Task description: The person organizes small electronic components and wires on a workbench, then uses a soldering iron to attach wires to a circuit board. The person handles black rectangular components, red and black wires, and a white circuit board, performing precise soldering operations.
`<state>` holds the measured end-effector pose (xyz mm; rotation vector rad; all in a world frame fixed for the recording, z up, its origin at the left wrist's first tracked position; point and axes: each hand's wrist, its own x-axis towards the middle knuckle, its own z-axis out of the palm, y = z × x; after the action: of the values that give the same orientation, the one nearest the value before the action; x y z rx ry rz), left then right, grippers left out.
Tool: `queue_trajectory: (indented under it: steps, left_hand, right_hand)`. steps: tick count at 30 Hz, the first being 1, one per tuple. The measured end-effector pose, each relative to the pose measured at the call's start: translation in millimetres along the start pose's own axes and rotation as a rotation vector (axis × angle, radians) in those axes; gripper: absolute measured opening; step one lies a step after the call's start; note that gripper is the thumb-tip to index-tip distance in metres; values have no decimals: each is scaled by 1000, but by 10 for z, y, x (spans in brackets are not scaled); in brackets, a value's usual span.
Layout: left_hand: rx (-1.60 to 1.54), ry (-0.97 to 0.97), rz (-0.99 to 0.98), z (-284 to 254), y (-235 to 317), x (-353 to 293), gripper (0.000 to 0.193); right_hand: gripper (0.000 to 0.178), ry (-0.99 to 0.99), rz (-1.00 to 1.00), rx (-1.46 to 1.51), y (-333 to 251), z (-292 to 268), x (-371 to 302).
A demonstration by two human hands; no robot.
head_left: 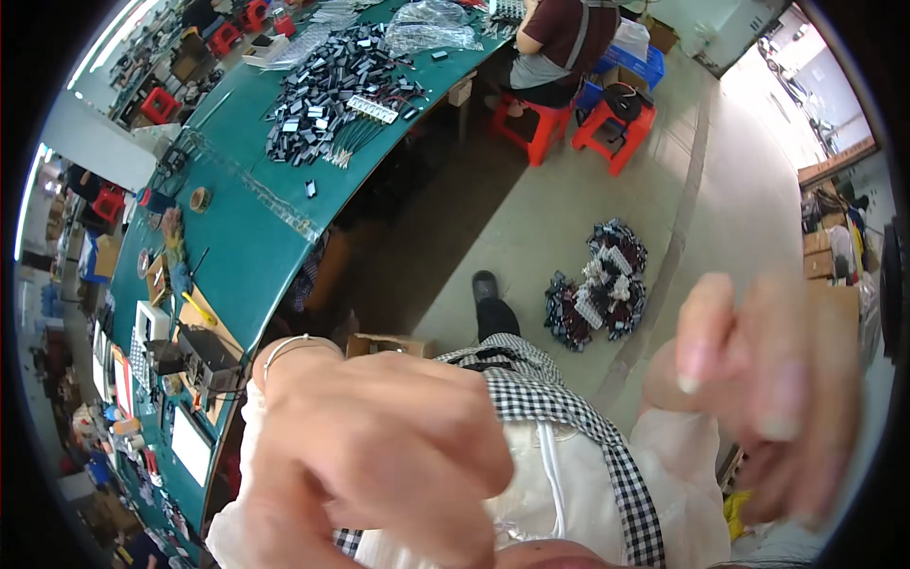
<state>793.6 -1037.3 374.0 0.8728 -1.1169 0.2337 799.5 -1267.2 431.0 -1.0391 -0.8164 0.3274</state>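
"Black-and-white gingham apron (540,403), where's it at?"

"Across the wearer's front, over a cream top (517,460)."

"Left hand (370,436)?"

"Close to camera, overlapping the apron in view, contact unclear. Fingers curled in, knuckles showing, thin bracelet (280,349) at the wrist. Palm hidden, so can't tell whether it grasps anything."

"Right hand (773,379)?"

"Raised, well apart from the left, motion-blurred, fingers bent. Can't tell the grip there either."

"Surroundings?"

"Green-topped workbench (242,266) on the left: heap of small dark rectangular modules (327,85) toward the far end, yellow-handled tool (197,308) nearer. Bundled dark and pale parts (607,289) on the floor. Co-worker (569,43) on a red plastic stool (533,123) beside the bench."
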Motion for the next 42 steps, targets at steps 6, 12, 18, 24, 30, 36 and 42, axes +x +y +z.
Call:
queue_trajectory:
  steps: [6, 12, 18, 24, 30, 36, 42]
  left_hand:
    - [378, 71, 82, -964, -526, 237, 15]
    - [1003, 67, -433, -1593, -633, -189, 14]
    - [1352, 435, -1049, -1995, -1127, -866, 22]
    - [1401, 342, -1201, -2982, -1763, -591, 27]
    - [1432, -4, -1110, -4076, -2579, 200, 24]
    - [1188, -72, -1206, -4705, -3532, 718, 36]
    - [1142, -95, -1380, -5201, -4686, 1245, 33]
  right_hand:
    - [11, -504, -97, 141, 438, -990, 1142]
    - [8, -1121, 48, 241, 1259, -1912, 2294]
    - [15, -1497, 162, 186, 2152, -2689, 3372]
    - [43, -1233, 334, -113, 2594, -3312, 3928]
    - [42, -638, 392, -442, 2851, -4370, 3950]
    - [36, -488, 283, -1100, 3625, -5258, 4014]
    - [59, -374, 605, -1004, 4396, -6387, 4045]
